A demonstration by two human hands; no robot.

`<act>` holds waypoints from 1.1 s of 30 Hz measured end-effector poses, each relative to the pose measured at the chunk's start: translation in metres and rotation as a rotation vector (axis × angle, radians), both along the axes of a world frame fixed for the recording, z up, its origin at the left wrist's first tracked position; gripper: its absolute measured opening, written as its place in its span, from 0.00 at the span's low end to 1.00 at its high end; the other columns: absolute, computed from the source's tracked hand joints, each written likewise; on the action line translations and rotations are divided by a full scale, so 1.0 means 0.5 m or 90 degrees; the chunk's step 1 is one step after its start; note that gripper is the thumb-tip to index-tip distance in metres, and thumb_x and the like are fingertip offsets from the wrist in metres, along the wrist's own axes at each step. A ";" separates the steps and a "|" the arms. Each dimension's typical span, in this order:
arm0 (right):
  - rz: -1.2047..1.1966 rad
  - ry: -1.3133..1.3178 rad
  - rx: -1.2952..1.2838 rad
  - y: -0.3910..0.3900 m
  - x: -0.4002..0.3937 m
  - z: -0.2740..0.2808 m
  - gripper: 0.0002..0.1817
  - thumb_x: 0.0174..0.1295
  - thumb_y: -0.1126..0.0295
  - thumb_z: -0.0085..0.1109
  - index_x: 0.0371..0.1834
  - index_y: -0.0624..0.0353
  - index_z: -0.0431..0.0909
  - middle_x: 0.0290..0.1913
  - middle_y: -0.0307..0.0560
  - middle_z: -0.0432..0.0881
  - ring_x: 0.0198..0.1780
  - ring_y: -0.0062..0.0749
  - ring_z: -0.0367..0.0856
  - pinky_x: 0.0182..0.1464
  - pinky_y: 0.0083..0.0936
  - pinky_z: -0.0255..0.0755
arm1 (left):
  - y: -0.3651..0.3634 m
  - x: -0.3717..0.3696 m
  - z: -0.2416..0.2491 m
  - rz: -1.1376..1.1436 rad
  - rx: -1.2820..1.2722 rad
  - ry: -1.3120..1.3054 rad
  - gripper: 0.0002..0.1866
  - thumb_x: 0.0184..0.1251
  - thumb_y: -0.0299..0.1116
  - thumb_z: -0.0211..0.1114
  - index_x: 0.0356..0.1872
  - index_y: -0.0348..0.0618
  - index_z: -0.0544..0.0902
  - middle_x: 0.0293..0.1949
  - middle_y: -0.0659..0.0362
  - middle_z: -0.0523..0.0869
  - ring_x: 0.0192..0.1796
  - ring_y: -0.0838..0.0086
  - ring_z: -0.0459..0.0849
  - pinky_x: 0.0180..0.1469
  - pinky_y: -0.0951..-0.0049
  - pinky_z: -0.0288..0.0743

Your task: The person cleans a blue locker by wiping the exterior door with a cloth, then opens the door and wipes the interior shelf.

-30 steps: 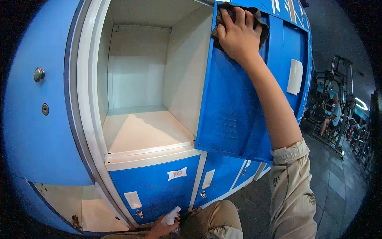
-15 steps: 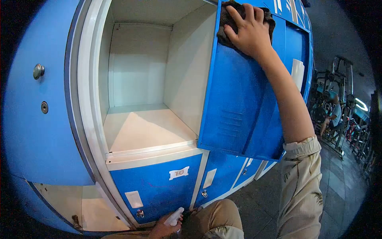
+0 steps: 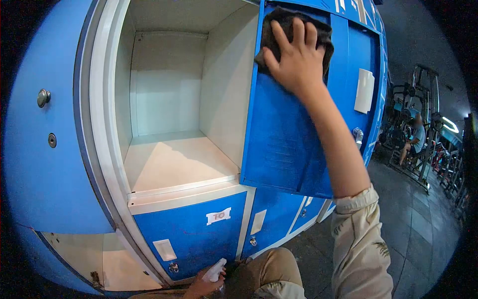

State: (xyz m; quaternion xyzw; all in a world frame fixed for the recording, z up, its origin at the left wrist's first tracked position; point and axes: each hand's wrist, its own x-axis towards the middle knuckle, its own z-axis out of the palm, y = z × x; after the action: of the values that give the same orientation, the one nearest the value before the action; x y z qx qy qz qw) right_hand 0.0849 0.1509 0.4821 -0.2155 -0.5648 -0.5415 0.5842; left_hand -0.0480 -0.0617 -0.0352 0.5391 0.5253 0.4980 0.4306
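My right hand (image 3: 298,62) lies with fingers spread over a dark cloth (image 3: 273,37), pressing it against the upper inner face of an open blue locker door (image 3: 279,114). Left of the door, the pale locker compartment (image 3: 169,104) stands open with bare walls and floor. Low in the view, my left hand (image 3: 206,284) is wrapped round what looks like a spray bottle (image 3: 215,270) with a white trigger head. The lower part of the bottle is hidden. It is close to my knee, in front of the shut locker door marked 10 (image 3: 191,234).
A blue door with a round knob (image 3: 44,97) fills the left side. Below it is another open compartment (image 3: 124,269). More shut lockers (image 3: 274,219) run to the right. Gym machines (image 3: 418,109) and a seated person (image 3: 417,137) are beyond the tiled floor (image 3: 403,214).
My right hand and the cloth have slid down a little on the door. My forearm has swung left, uncovering the door's latch. The whole view has shifted slightly; my left hand keeps its hold.
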 end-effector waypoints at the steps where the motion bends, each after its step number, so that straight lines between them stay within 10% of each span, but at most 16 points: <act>1: 0.002 -0.001 -0.012 -0.004 0.001 -0.023 0.30 0.54 0.48 0.55 0.62 0.39 0.69 0.62 0.50 0.62 0.64 0.50 0.56 0.49 0.53 0.67 | -0.001 0.001 0.003 0.006 -0.020 0.014 0.35 0.61 0.26 0.65 0.69 0.43 0.61 0.50 0.59 0.77 0.50 0.76 0.75 0.53 0.73 0.71; 16: 0.024 -0.104 -0.300 -0.080 0.041 -0.458 0.32 0.54 0.54 0.57 0.65 0.43 0.67 0.65 0.55 0.58 0.70 0.55 0.50 0.58 0.51 0.59 | 0.028 -0.030 -0.115 -0.012 0.071 -0.010 0.37 0.61 0.29 0.65 0.70 0.43 0.58 0.55 0.57 0.76 0.50 0.72 0.77 0.51 0.71 0.73; 33: 0.002 -0.028 -0.005 0.005 0.005 0.066 0.27 0.60 0.50 0.49 0.64 0.35 0.66 0.66 0.51 0.60 0.68 0.51 0.54 0.53 0.57 0.64 | 0.049 -0.024 -0.117 -0.037 0.168 -0.032 0.36 0.60 0.26 0.65 0.70 0.43 0.59 0.51 0.57 0.76 0.49 0.74 0.75 0.52 0.71 0.71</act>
State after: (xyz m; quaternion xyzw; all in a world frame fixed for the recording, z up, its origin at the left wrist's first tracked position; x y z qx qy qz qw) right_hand 0.0871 0.1532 0.5153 -0.2054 -0.5800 -0.5430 0.5715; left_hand -0.0598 -0.0372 -0.0939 0.5937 0.4285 0.5630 0.3833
